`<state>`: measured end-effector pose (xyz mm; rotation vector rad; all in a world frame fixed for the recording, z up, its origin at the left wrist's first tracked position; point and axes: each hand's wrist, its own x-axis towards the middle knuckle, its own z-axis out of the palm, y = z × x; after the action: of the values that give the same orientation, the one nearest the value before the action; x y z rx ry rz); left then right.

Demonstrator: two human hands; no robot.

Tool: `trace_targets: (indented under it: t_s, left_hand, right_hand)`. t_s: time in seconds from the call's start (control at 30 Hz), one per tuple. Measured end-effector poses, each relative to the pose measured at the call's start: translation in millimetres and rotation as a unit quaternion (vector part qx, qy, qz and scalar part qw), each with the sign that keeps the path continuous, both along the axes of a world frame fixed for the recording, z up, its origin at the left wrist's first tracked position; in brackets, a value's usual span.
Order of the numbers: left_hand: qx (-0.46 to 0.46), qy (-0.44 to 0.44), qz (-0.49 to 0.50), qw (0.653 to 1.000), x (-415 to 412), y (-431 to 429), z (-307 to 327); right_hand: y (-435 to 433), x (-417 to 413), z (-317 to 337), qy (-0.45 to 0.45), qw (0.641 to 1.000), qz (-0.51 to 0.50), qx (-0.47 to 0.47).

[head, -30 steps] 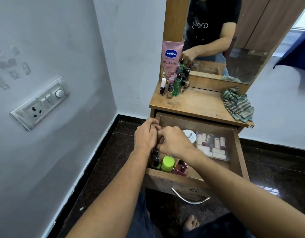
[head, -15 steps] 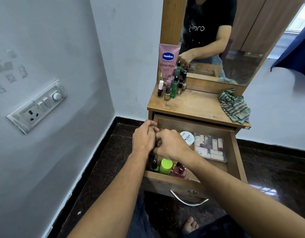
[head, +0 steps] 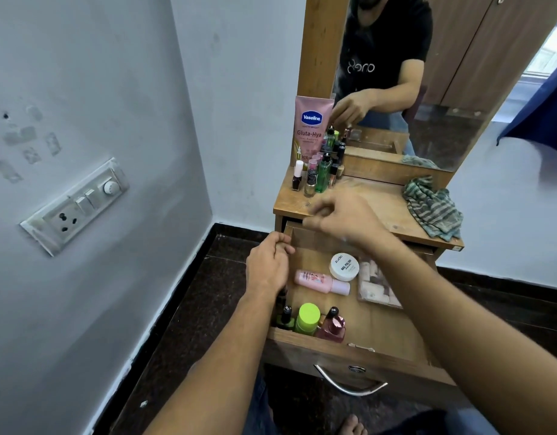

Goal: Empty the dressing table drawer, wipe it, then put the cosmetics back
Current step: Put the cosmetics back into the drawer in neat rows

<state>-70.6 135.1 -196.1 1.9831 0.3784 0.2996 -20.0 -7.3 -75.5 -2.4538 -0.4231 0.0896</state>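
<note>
The wooden drawer (head: 337,346) stands pulled out. Inside lie a pink bottle (head: 321,281), a white nail-polish jar (head: 344,266) and a clear box of small tubes (head: 377,287). A green-capped bottle (head: 308,318), a pink perfume bottle (head: 332,329) and a dark nail polish (head: 286,317) stand in the front left corner. My left hand (head: 267,265) sits over the drawer's left wall with fingers curled and nothing visible in it. My right hand (head: 343,218), blurred, hovers over the tabletop's front edge with thumb and fingers drawn together; what they hold is unclear.
On the dressing table top (head: 374,196) a Vaseline tube (head: 310,127) and several small bottles (head: 318,174) stand at the back left. A striped cloth (head: 432,208) lies at the right. A mirror (head: 443,73) rises behind. A wall with a switchboard (head: 76,205) is close on the left.
My hands were pressed together over the drawer's back left; now the right hand has lifted up toward the tabletop and the left has stayed at the drawer's left wall. The pink bottle is uncovered.
</note>
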Motion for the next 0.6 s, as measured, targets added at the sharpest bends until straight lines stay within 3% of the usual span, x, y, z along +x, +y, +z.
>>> trace_targets:
  t_s: [0.13, 0.23, 0.43, 0.6]
  left_hand:
    - [0.009, -0.004, -0.004, 1.000, -0.4, -0.3, 0.3]
    - [0.013, -0.005, -0.009, 1.000, -0.3, 0.6, -0.4]
    - [0.021, -0.002, -0.010, 1.000, 0.6, 1.4, -1.5]
    - [0.028, 0.002, -0.012, 1.000, 1.2, 0.7, -0.8]
  right_hand:
    - [12.4, 42.2, 26.1, -0.120, 0.988, -0.093, 0.015]
    - [25.9, 62.2, 25.4, -0.171, 0.977, -0.126, -0.025]
    - [39.6, 68.0, 15.7, -0.179, 0.967, -0.139, -0.116]
    - [39.5, 66.3, 8.1, -0.172, 0.969, -0.137, -0.111]
